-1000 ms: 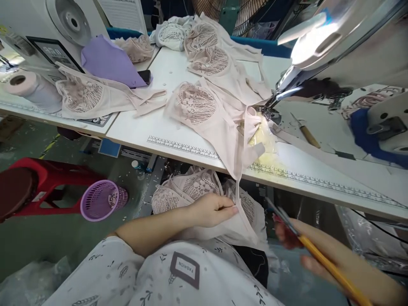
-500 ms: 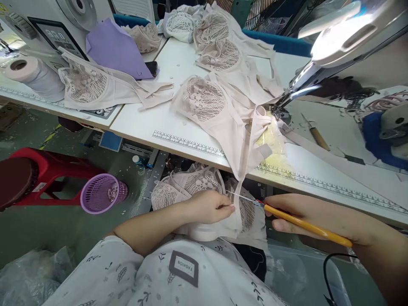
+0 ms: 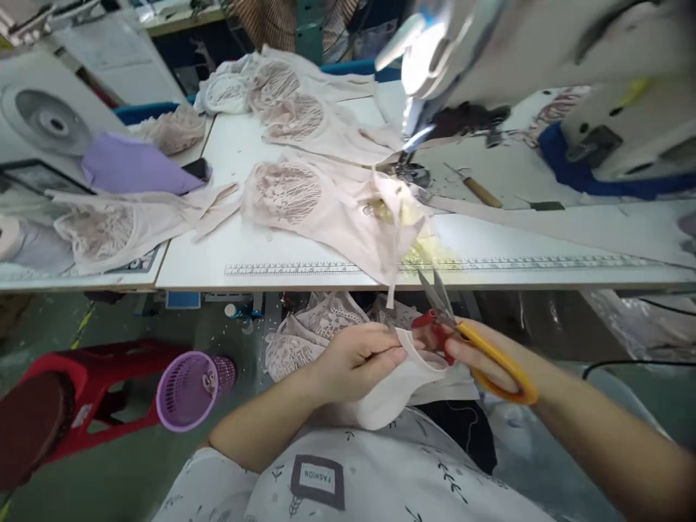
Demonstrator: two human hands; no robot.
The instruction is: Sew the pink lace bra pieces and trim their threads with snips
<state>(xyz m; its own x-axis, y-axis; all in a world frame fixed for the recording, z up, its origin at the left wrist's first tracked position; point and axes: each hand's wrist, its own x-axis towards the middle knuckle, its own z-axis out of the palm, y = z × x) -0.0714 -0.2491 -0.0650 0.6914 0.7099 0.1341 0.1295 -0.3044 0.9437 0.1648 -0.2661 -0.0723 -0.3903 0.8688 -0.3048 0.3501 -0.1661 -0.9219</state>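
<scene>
My left hand [image 3: 362,359] is closed in a pinch on the pale edge of a beige lace bra [image 3: 388,395] over my lap. In my right hand [image 3: 481,355] is a pair of scissors [image 3: 439,293] with orange and red handles. Their blades point up toward the table edge, slightly parted, with no cloth between them. The fingertips of my right hand are close to the band of the lap bra; whether they touch it is blurred. On the table in front lies another beige lace bra [image 3: 293,196], its narrow strap end [image 3: 391,286] hanging over the edge.
Beyond the bra stands a sewing machine [image 3: 413,138] with its lamp lit. More lace bras [image 3: 296,116] lie behind, and one [image 3: 103,232] lies left. A wooden-handled tool [image 3: 481,190] rests right. A purple basket [image 3: 188,391] and red stool [image 3: 92,391] stand on the floor.
The strip joining the table bra to the lap bra is now parted. The scissors have swung from pointing left to pointing up. The view has shifted to the right.
</scene>
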